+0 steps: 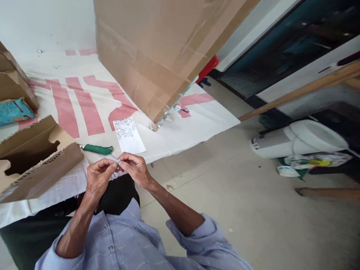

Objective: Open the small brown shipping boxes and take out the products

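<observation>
My left hand (pixel 99 175) and my right hand (pixel 136 169) meet fingertip to fingertip in front of the table's near edge. Both pinch one small whitish piece (pixel 117 161), too small to name and partly covered by my fingers. Just beyond them a white sheet of paper (pixel 131 140) lies on the cloth, with several small outlined rectangles on its far half. A green-handled utility knife (pixel 98 149) rests left of the paper, beside an open cardboard box (pixel 53 165).
A white cloth with red print (pixel 92 101) covers the table. A large cardboard sheet (pixel 157 48) stands on it. More boxes (pixel 17 80) and a blue packet (pixel 15 111) sit at left. On the floor at right are a white bucket (pixel 281 140) and wooden poles (pixel 303 90).
</observation>
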Available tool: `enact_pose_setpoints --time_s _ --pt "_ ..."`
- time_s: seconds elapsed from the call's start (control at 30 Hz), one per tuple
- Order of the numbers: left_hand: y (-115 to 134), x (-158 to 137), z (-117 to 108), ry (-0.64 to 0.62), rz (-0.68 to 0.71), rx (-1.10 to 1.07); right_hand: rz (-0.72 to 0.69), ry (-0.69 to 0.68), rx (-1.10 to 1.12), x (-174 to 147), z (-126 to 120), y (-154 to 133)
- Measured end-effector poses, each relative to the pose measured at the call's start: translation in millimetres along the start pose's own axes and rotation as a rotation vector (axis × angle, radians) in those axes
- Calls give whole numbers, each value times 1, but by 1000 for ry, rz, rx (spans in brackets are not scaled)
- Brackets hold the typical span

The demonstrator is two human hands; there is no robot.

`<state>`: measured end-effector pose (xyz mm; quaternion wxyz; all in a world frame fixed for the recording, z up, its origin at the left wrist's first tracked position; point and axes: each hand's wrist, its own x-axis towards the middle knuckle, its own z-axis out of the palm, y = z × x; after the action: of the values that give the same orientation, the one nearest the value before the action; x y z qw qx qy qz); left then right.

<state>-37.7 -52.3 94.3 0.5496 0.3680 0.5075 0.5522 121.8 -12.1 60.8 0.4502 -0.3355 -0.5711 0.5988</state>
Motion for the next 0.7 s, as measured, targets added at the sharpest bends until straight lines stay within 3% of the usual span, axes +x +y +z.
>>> enact_pose_setpoints --time_s 0.17,0.37,0.43,0.53,0.7 --pt "-8 2 5 31 -66 -15 6 43 -79 5 -20 4" --pt "-22 5 2 101 -141 46 -42 205 -577 64 -107 10" --pt "-29 5 -2 72 -140 95 16 162 -770 85 -131 16" --pt "-40 6 -6 4 16 289 84 70 -933 105 -150 26" --pt "-54 15 -5 -149 515 856 94 14 -965 116 -155 32"
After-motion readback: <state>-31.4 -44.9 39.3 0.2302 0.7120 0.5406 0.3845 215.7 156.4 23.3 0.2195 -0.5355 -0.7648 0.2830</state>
